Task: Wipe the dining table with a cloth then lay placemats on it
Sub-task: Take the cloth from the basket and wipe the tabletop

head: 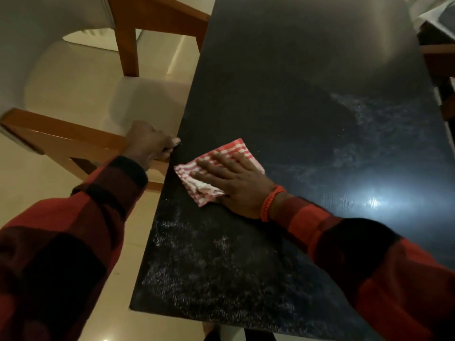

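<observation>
A red and white striped cloth [216, 156], folded, lies on the dark dining table [307, 82] near its left edge. My right hand [236, 183] presses flat on the cloth with fingers spread. My left hand [147, 143] grips the left edge of the table, fingers curled under it. Pale streaks and smears show on the tabletop near me and to the right. No placemats are in view.
A wooden chair with a white seat [145, 99] stands tucked at the table's left side. Another chair [440, 60] is at the far right edge. Pale tiled floor [49, 180] lies to the left.
</observation>
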